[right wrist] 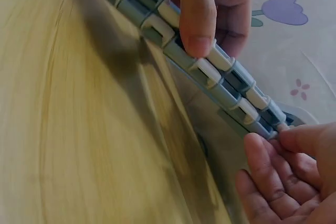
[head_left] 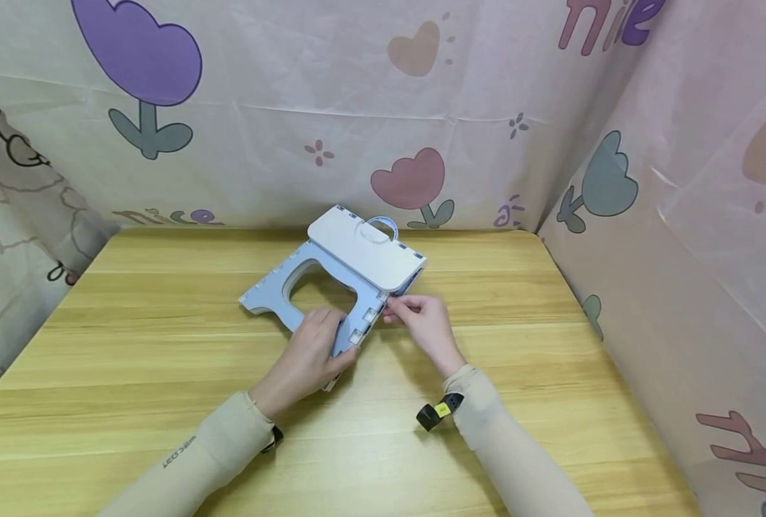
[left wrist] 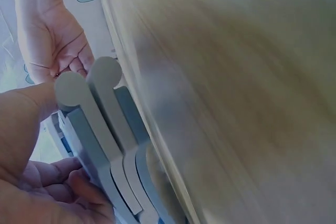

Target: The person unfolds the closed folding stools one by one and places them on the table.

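Observation:
A blue and white plastic folding stool (head_left: 276, 287) lies folded and slanted on the table, its white panel (head_left: 363, 248) towards the back and a loop handle (head_left: 392, 226) at the far edge. Through the opening in its blue side, my left hand (head_left: 308, 352) grips the near bar, thumb on the hinged edge. My right hand (head_left: 428, 330) pinches the hinged edge near the white panel's corner. Grey and blue leg ends (left wrist: 105, 103) show side by side in the left wrist view. In the right wrist view, interlocking hinge knuckles (right wrist: 226, 85) run between both hands; what the right fingertips pinch is mostly hidden.
The wood-grain table (head_left: 131, 359) stretches out on both sides of the stool. A printed cloth (head_left: 279, 143) hangs along the back and both sides. Black wrist straps with a camera (head_left: 429, 416) sit on my forearms.

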Tool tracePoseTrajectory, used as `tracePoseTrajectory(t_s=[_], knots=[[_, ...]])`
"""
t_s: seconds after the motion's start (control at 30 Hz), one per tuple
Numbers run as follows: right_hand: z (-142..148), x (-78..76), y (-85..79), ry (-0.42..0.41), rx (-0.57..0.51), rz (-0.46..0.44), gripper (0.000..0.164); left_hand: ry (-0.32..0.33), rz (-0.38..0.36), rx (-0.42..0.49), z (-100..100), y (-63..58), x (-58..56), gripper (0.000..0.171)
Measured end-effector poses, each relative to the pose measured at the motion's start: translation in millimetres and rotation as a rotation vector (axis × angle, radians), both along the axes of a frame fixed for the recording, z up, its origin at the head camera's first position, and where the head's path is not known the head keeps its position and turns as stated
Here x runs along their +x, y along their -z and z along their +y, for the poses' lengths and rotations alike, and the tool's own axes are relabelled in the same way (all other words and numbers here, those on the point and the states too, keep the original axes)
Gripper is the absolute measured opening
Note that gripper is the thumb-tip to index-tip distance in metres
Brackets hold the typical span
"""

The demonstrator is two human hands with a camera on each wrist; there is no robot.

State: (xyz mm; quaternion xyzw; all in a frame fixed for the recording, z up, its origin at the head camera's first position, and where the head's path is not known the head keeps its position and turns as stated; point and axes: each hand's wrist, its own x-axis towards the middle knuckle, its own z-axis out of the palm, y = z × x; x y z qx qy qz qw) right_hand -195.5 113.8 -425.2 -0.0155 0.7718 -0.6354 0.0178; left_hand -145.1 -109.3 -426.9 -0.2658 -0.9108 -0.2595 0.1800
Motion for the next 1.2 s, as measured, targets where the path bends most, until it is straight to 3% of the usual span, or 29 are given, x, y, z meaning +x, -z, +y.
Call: tracePoseTrajectory(t_s=[0.4, 0.63, 0.77, 0.93, 1.07, 1.2], knots=[[-2.3, 8.3, -11.2, 0.070, -0.162, -0.022, 0.021, 0.026, -0.024, 0.061, 0.9, -1.0, 0.2, 0.043], [-3.0, 5.5, -7.2, 0.084, -0.344, -0.092, 0.018, 0.042, -0.059, 0.076, 1.2, -2.9, 1.2, 0.044], [-2.8, 4.2, -7.2, 0.092, -0.380, -0.113, 0.013, 0.052, -0.060, 0.079, 1.3, -3.5, 1.3, 0.043], [-1.4, 5.1, -10.9, 0.054, -0.358, -0.043, 0.008, 0.061, -0.057, 0.075, 1.0, -3.4, 1.5, 0.043], [0.8, 8.5, -14.8, 0.025, -0.328, 0.054, 0.024, 0.082, -0.041, 0.076, -0.3, -3.5, 1.5, 0.044], [2.1, 12.8, -19.0, -0.008, -0.256, 0.147, 0.029, 0.101, -0.023, 0.094, -2.5, -4.3, 1.2, 0.045]])
